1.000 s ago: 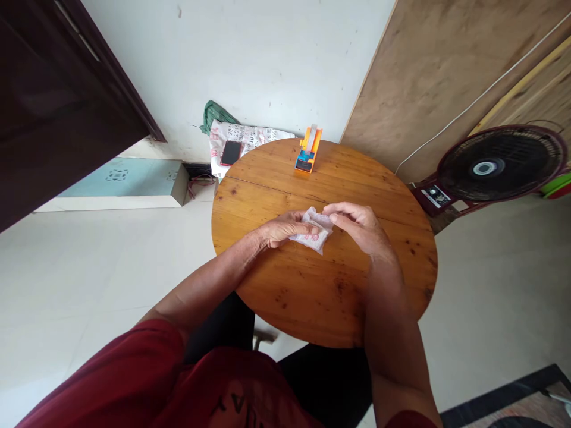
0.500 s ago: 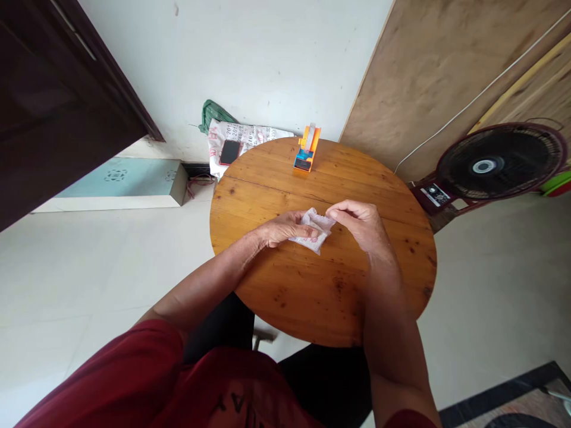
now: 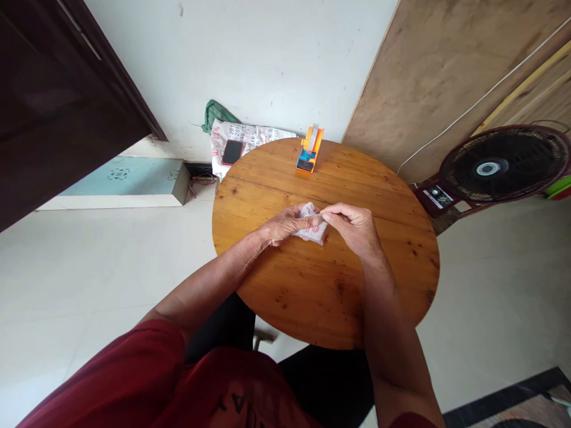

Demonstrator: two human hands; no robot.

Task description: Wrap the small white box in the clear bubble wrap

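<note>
Over the middle of the round wooden table [image 3: 285, 279], my left hand [image 3: 288, 226] grips a small packet in thin whitish plastic [image 3: 313, 233] with reddish print. The thumb lies across its top; the fingers underneath are mostly hidden. My right hand [image 3: 352, 224] comes in from the right with thumb and index finger pinched at the packet's upper right edge, close to the left thumb. What is inside the wrapping cannot be made out. Beyond my hands, an orange and blue tape dispenser [image 3: 309, 148] stands near the table's far edge.
A phone [image 3: 232, 152] lies on a printed white sack [image 3: 263, 138] beyond the table's far left edge, beside a green bag [image 3: 217, 116]. A dark fan [image 3: 504, 166] stands at the right. On the floor at left is a long pale-blue box [image 3: 120, 178].
My right hand has moved left toward my left thumb, bringing the packet's loose plastic edge inward. The packet looks more folded than before.
</note>
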